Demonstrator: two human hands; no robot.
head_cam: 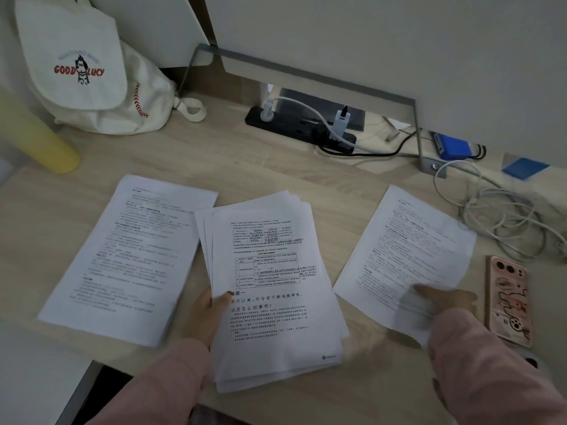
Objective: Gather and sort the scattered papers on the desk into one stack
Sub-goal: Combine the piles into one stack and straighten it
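Note:
A fanned stack of printed papers (273,289) lies at the middle of the wooden desk. My left hand (205,311) grips its left edge, thumb on top of the top sheet. A single printed sheet (132,253) lies flat to the left, its right edge tucked under the stack. Another sheet (408,256) lies to the right. My right hand (445,299), blurred, rests on that right sheet's near corner; how its fingers lie is unclear. Both arms wear pink sleeves.
A phone in a pink case (507,302) lies right of the right sheet. Tangled white cables (506,219) sit at the back right, a black power strip (300,130) at the back, a white tote bag (89,65) and a yellow cylinder (36,139) at the back left.

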